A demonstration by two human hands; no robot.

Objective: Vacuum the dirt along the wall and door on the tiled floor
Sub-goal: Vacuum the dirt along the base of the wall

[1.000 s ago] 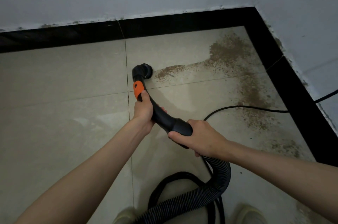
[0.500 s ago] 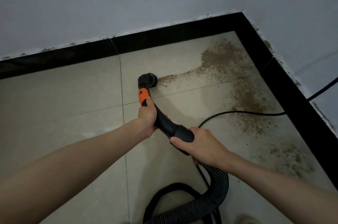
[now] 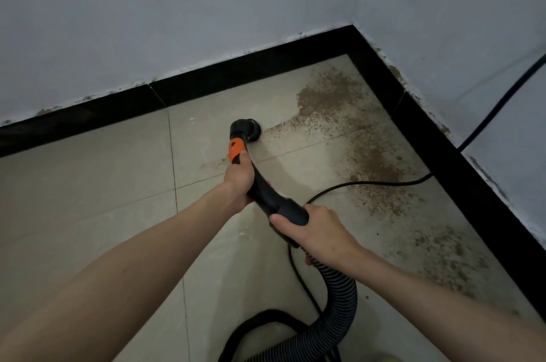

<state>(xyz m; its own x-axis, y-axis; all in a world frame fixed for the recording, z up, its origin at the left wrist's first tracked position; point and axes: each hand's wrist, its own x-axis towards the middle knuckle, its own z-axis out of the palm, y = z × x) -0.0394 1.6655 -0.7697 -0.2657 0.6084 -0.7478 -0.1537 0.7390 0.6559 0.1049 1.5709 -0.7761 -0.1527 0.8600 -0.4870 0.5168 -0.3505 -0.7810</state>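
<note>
A black vacuum handle with an orange button ends in a round black nozzle pressed on the beige tiled floor. My left hand grips the handle just below the orange part. My right hand grips its lower end where the ribbed hose begins. Brown dirt lies in the corner right of the nozzle and runs on along the right wall. A thin streak of dirt reaches almost to the nozzle.
Black skirting lines the back wall and black skirting lines the right wall, meeting in a corner. A black power cable crosses the floor through the dirt and climbs the right wall. The hose loops near my feet at the bottom edge.
The nozzle has moved right along the dirt streak, and the streak's left end is gone. My view has turned left and down, so the corner sits further right.
</note>
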